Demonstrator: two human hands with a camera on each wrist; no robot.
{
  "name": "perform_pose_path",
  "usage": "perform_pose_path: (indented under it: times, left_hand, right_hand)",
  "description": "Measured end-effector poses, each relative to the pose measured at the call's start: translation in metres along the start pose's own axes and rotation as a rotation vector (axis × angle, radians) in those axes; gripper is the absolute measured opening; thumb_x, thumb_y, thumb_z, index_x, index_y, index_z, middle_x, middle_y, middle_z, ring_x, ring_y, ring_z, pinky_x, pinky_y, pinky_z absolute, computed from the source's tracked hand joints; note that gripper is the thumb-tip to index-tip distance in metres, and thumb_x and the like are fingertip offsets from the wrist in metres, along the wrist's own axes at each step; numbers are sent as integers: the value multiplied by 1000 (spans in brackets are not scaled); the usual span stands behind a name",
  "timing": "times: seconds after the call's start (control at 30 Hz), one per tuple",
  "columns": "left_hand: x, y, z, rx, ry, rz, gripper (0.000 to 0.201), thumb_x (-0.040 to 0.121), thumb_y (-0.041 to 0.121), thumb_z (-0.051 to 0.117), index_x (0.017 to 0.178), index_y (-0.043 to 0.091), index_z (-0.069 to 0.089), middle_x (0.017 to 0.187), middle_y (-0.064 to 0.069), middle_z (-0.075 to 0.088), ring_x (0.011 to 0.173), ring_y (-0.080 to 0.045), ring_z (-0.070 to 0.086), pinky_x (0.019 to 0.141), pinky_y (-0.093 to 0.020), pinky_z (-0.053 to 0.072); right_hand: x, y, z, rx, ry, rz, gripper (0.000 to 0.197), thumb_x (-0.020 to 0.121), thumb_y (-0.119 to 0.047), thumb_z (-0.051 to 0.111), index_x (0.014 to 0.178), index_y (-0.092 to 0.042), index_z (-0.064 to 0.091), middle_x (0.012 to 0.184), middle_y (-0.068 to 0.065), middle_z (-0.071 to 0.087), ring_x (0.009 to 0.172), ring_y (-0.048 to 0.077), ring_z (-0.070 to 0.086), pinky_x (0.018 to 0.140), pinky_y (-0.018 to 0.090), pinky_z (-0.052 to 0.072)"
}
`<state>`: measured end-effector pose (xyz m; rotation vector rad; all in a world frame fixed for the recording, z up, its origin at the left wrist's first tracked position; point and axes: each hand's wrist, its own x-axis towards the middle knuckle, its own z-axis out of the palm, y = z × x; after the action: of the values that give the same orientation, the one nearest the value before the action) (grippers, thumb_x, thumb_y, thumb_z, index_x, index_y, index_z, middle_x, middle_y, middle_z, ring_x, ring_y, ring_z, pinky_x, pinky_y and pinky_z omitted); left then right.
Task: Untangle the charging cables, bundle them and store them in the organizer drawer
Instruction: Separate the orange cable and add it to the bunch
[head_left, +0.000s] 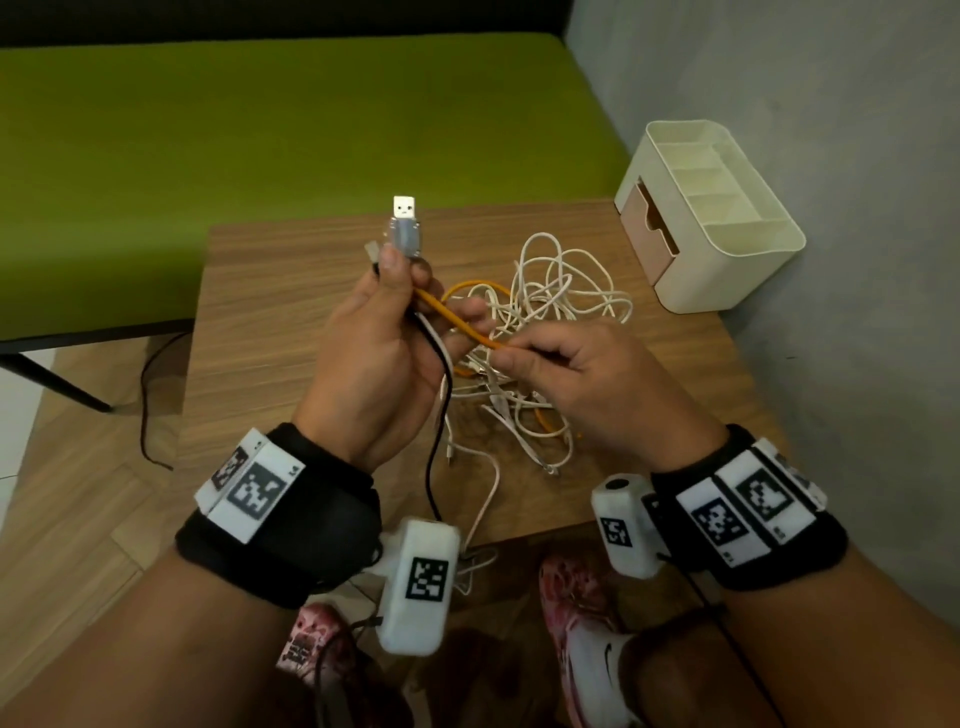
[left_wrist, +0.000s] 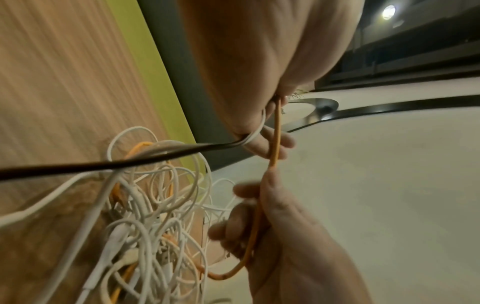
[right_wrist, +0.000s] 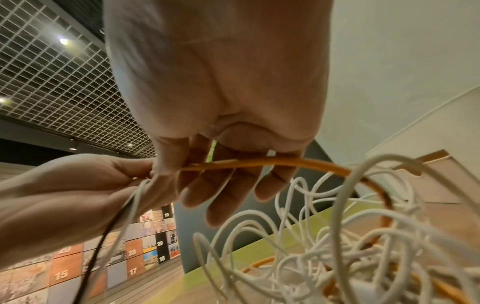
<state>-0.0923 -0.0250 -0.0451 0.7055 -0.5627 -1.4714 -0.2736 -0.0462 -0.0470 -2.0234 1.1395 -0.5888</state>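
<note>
Left hand raised above the table, grip closed round a gathered set of cable ends: a grey USB plug stands up out of the fist, and an orange cable, a white cable and a black cable trail out below it. Holding the plugs together at one point looks like a way to keep the freed ends from slipping back into the knot.

Right hand just beside it, thumb and fingers pinched on the orange cable a short way along from the left fist. Right wrist view confirms the orange cable runs under the thumb and across the curled fingers, then arcs down into the pile. Judgement: the orange cable is being drawn out through the pinch to separate it.

Cable tangle, mostly white loops with orange strands through it, lies on the table under and beyond the hands. Not yet sorted or bundled.

Organizer sits at the table's far right corner; its drawer looks partly pulled out, with nothing visible inside.
</note>
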Motion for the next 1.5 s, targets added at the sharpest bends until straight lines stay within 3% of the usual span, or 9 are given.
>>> perform_pose_path:
  times: [0.13, 0.23, 0.4, 0.53, 0.97, 1.13, 1.27, 1.4, 1.5]
  left_hand:
    - [7, 24, -13, -88, 24, 15, 43, 105, 46, 23, 77, 21, 43, 66, 7, 38, 44, -2, 31, 45, -16, 32]
    - [7, 37, -19, 103, 60, 55, 40, 102, 49, 31, 70, 25, 34, 57, 9, 23, 42, -4, 14, 39, -18, 15]
    - [-5, 13, -13, 609, -35, 31, 18, 85, 27, 66, 73, 25, 54, 55, 12, 35, 43, -4, 28, 42, -21, 26]
    - [-11, -2, 2, 845, -139, 32, 6, 88, 17, 69, 83, 16, 64, 48, 17, 51, 42, 3, 43, 46, -13, 33]
    - [-7, 31, -16, 367, -85, -71, 21, 89, 17, 50, 69, 13, 55, 54, 0, 13, 43, -11, 9, 43, -19, 12]
    - [0, 33, -35, 1234, 219, -35, 22, 98, 14, 52, 84, 17, 69, 43, 9, 36, 36, -6, 29, 43, -26, 24]
    - [-1, 34, -27, 1265, 348, 130, 20, 100, 18, 51, 97, 22, 71, 49, 5, 37, 33, -5, 32, 34, -15, 21]
    - [-3, 22, -14, 1176, 164, 229, 20, 98, 10, 53, 100, 20, 70, 45, 14, 50, 43, 6, 47, 46, -18, 31]
    - [-4, 9, -8, 1321, -87, 201, 19, 94, 6, 57, 98, 16, 72, 75, 12, 68, 68, -4, 60, 60, -21, 42]
  right_hand:
    - [-1, 14, -16, -101, -86, 149, 21, 92, -48, 60, 87, -30, 70, 75, 0, 67, 68, 17, 61, 62, 38, 50]
    - [-3, 18, -22, -44, 6, 149, 15, 92, -41, 62, 90, -29, 71, 80, -4, 68, 75, 15, 63, 70, 38, 52]
    - [1, -1, -11, 90, 191, -24, 12, 94, -26, 66, 91, -18, 74, 76, -1, 67, 69, 13, 59, 61, 29, 47]
    - [2, -3, -4, 82, 219, -118, 11, 92, -21, 66, 92, -12, 73, 79, 0, 66, 73, 14, 59, 62, 27, 48]
    - [7, 25, -7, 57, 28, 87, 25, 100, -33, 52, 97, -14, 68, 87, 0, 65, 75, 6, 58, 61, 14, 41]
    - [13, 22, -10, 97, 279, -45, 11, 95, -20, 63, 93, -12, 69, 86, 2, 61, 75, 8, 53, 67, 18, 43]
    - [16, 18, -5, 33, 293, -128, 7, 92, -16, 67, 87, -12, 69, 79, -7, 55, 70, 6, 50, 65, 15, 40]
    - [18, 15, 7, -53, 221, -196, 10, 90, -19, 68, 84, -11, 69, 79, -6, 53, 72, 7, 50, 65, 17, 39]
    - [18, 10, 14, -81, 175, -239, 6, 90, -17, 68, 84, -17, 65, 77, -3, 50, 68, 4, 46, 61, 14, 33]
